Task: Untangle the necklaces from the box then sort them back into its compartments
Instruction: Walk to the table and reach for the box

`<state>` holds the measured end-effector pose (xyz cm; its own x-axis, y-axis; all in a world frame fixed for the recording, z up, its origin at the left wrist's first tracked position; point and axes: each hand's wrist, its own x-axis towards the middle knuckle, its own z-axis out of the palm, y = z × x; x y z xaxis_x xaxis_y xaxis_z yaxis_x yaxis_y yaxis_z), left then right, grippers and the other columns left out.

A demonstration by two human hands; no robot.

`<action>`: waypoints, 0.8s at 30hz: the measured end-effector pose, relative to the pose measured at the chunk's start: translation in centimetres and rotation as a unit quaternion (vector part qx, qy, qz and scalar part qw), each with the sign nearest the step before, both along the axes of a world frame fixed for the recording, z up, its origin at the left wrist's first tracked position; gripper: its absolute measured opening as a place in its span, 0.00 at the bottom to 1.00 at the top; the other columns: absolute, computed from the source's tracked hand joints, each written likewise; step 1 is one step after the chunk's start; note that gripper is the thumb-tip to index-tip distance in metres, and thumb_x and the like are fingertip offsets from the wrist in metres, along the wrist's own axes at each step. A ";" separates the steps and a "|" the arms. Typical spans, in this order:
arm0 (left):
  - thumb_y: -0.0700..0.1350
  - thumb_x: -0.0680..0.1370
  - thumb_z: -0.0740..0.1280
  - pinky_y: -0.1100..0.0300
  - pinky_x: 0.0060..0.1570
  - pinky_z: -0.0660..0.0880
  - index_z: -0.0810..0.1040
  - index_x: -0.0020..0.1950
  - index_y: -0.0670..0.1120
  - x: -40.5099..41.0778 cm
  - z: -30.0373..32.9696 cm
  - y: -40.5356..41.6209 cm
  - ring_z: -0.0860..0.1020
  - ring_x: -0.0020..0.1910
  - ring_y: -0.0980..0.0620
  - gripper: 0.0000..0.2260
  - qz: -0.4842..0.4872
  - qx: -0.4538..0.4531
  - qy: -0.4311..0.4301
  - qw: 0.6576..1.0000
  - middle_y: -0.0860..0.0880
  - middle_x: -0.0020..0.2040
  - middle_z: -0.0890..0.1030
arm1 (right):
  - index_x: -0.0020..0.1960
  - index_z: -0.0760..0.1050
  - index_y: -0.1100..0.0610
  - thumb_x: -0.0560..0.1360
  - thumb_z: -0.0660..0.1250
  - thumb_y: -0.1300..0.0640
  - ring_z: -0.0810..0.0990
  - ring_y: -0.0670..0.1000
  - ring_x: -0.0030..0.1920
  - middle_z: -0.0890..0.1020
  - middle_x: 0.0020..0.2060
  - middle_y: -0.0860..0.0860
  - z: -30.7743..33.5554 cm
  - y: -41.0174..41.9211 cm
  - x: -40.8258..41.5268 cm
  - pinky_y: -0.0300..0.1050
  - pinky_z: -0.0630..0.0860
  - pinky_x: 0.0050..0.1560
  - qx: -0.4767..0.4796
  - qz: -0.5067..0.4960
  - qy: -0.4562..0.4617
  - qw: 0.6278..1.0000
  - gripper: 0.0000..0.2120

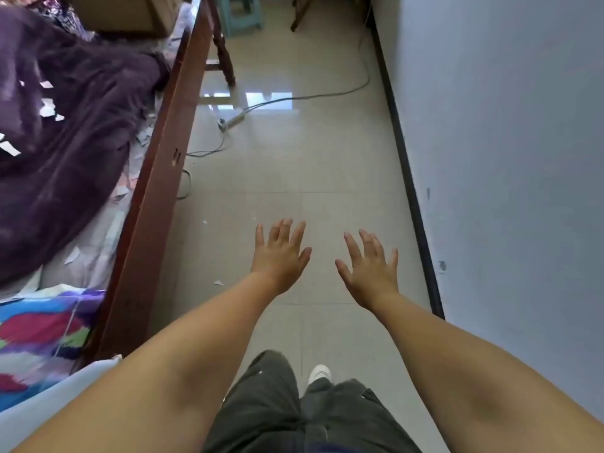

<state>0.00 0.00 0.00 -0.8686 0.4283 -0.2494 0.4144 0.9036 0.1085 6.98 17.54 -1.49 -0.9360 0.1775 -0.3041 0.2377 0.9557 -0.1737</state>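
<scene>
head view: the person stands on a tiled floor [294, 152] in a narrow strip between a bed's wooden side rail [157, 178] and a pale wall [506, 158]. both arms reach forward and down. the left hand [281, 256] is spread flat, back up, fingers fanned wide, with nothing in it. the right hand [371, 269] is the same: splayed wide, nothing in its grasp, just beside the left but not touching it. neither the box nor any necklace shows anywhere here, so i cannot tell where they lie. a purple blanket [65, 132] is heaped on the bed, with paper scraps scattered along its edge near the rail. a power strip [230, 120] and its cable lie on the floor farther ahead.

the step in hand looks like the very start: finding the box. to do it well, i judge the person should turn toward wherever it sits, watch the cable underfoot, and bring the box to a flat, uncluttered spot before lifting any chain, so loose loops do not snag on the blanket.
</scene>
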 end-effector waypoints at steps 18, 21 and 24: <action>0.56 0.81 0.44 0.42 0.70 0.38 0.44 0.76 0.49 -28.6 0.1 7.7 0.46 0.75 0.47 0.26 -0.054 -0.003 0.019 0.998 0.45 0.77 0.51 | 0.77 0.43 0.46 0.79 0.45 0.40 0.48 0.54 0.77 0.50 0.77 0.53 1.6 8.7 -28.7 0.67 0.46 0.71 0.021 -0.034 0.019 0.999 0.28; 0.56 0.81 0.44 0.42 0.70 0.38 0.43 0.76 0.49 -35.4 0.6 9.2 0.45 0.76 0.47 0.26 -0.075 -0.015 0.015 0.997 0.45 0.77 0.50 | 0.77 0.44 0.47 0.80 0.46 0.40 0.48 0.55 0.77 0.51 0.77 0.53 2.4 10.1 -35.3 0.67 0.46 0.71 0.014 -0.054 0.022 0.998 0.28; 0.56 0.81 0.44 0.41 0.70 0.38 0.43 0.76 0.49 -41.9 1.1 11.2 0.45 0.76 0.47 0.25 -0.067 -0.007 0.014 0.998 0.45 0.77 0.50 | 0.76 0.45 0.47 0.80 0.46 0.41 0.49 0.55 0.76 0.52 0.77 0.54 2.7 12.2 -41.2 0.67 0.47 0.71 0.015 -0.058 0.027 0.998 0.28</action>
